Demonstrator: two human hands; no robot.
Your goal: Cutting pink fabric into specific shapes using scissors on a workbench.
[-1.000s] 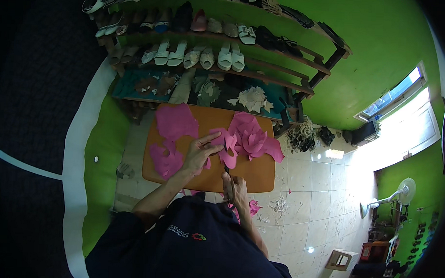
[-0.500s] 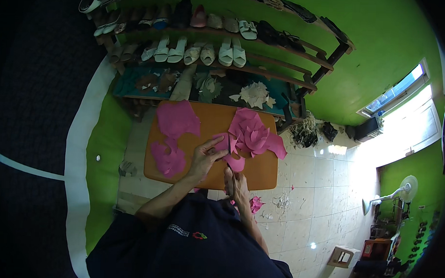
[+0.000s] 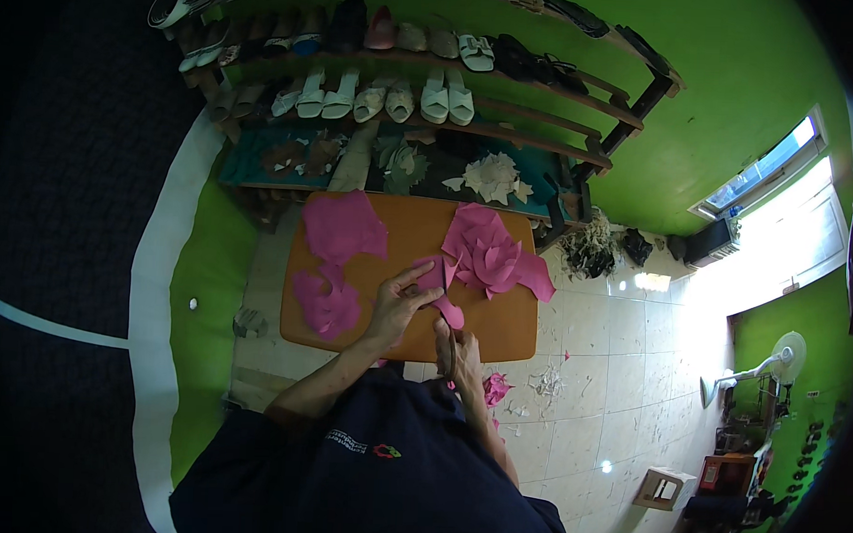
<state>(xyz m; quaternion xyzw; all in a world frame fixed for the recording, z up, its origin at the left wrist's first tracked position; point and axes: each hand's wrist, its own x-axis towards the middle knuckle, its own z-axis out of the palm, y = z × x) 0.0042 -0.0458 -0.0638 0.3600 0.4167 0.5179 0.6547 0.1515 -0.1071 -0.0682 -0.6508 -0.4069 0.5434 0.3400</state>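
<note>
Over the near middle of an orange-brown table (image 3: pixel 409 230), my left hand (image 3: pixel 397 305) pinches a small pink sheet piece (image 3: pixel 452 314) between thumb and fingers. My right hand (image 3: pixel 461 350), just nearer to me, is closed round a pair of scissors (image 3: pixel 450 359). Their dark blades reach up to the pink piece, partly hidden by the sheet and my fingers. A cut pink sheet (image 3: pixel 345 228) lies at the table's far left, with a curled pink scrap (image 3: pixel 326 305) below it. To the right is a heap of pink cut pieces (image 3: pixel 488 255).
Racks of sandals and shoes (image 3: pixel 385 101) stand beyond the table, with pale scraps (image 3: pixel 493 179) on the lowest shelf. Pink scraps (image 3: pixel 497 389) and whitish shreds (image 3: pixel 547 382) litter the tiled floor at right. A white fan (image 3: pixel 782 359) stands farther right.
The pink flap beside the blades has become narrower. A small pink bit now shows below the floor scraps at right. Both hands stay nearly in place.
</note>
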